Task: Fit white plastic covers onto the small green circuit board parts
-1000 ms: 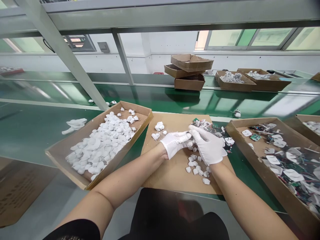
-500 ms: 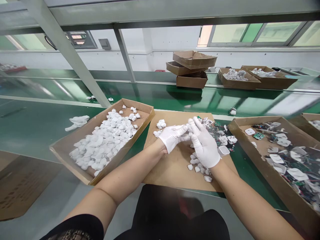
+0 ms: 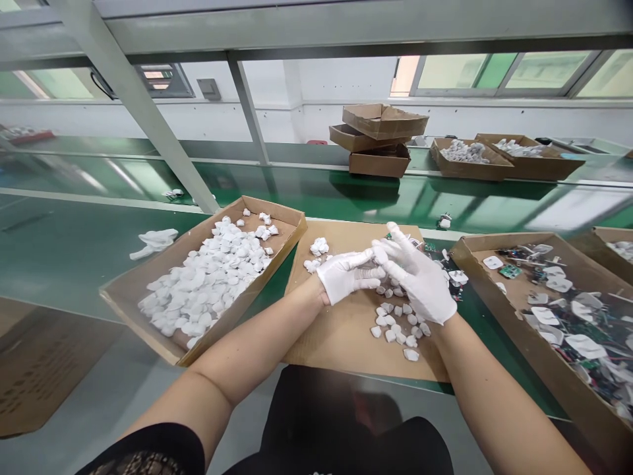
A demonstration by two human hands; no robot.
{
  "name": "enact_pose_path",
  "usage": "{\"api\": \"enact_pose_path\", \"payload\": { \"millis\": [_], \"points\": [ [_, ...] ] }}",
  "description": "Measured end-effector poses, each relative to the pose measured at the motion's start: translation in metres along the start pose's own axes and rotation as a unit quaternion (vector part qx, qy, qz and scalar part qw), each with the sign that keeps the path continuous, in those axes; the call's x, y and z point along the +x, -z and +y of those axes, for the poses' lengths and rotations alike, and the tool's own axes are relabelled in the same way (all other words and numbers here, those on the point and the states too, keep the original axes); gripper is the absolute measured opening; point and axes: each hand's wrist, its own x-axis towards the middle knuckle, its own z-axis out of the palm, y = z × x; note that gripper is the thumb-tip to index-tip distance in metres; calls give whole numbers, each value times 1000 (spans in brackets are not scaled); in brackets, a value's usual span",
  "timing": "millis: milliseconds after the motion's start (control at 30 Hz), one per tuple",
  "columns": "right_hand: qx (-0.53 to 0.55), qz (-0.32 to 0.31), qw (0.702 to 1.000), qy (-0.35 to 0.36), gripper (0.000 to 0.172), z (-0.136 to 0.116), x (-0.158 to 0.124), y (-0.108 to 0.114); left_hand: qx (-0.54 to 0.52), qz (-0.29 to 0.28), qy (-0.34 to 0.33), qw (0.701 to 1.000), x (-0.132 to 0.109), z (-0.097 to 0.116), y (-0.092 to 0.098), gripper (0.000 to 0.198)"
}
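Observation:
White gloves cover both hands, which meet at the fingertips above a flat cardboard sheet. My left hand has its thumb and fingers closed near the other hand's fingertips; something small between them is too hidden to name. My right hand reaches in from the right, thumb and index closed toward the left fingertips, other fingers raised. Small white pieces lie loose below the hands. A little cluster of white pieces sits left of them. Behind the right hand are circuit boards with white housings.
A cardboard tray of white pieces stands at the left, beside a loose white glove. Another tray of electronic parts stands at the right. Stacked boxes and filled boxes sit behind the green belt, where a small part lies.
My right hand has shifted right and slightly down, its fingers spreading more. More white pieces show beneath it. The small part on the belt has moved left.

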Motion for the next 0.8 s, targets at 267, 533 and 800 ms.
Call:
{"api": "enact_pose_path", "payload": {
  "millis": [267,533,800],
  "points": [
    [-72,15,992,102,23,10,-2,3,71,-11,-15,997,-3,-6,-4,31],
    [-166,48,971,164,65,19,-1,-9,16,12,-37,999,-1,-9,-7,22],
    [-331,89,899,272,61,23,-2,-22,14,41,-110,993,3,-15,-17,20]
  ]
}}
